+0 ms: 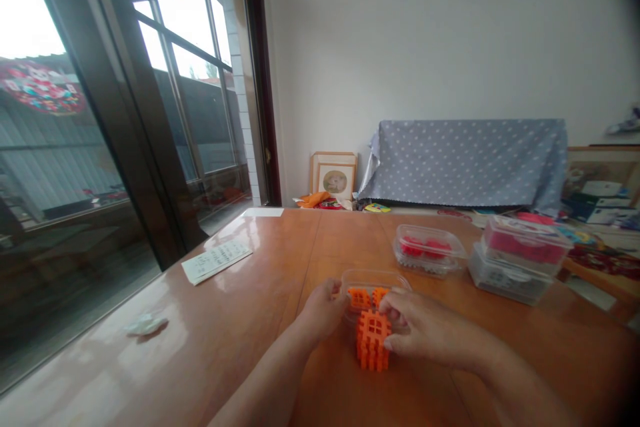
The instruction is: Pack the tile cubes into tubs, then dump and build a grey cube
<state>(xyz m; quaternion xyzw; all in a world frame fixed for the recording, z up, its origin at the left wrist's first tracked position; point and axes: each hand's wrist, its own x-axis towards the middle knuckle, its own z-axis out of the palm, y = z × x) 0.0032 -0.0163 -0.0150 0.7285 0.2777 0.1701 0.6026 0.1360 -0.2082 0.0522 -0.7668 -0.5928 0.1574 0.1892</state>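
A clear plastic container [377, 273] sits on the table with several orange interlocking plastic blocks [359, 298] in it. At its left side is my left hand [323, 309], fingers curled in against the wall. Just in front of the container stands a stack of joined orange blocks [373, 340], with square window openings in its top face and notched edges. My right hand [415, 327] is at the right side of this stack, its thumb at the front edge and its fingers bent at the upper corner. Part of the container is hidden behind this hand.
To the right are a clear box with red pieces [427, 247] and two stacked lidded boxes [520, 260]. A sheet with writing [217, 260] and a small crumpled packet [146, 325] lie on the left of the brown table [280, 247]. A glass door [185, 80] is beyond its left edge.
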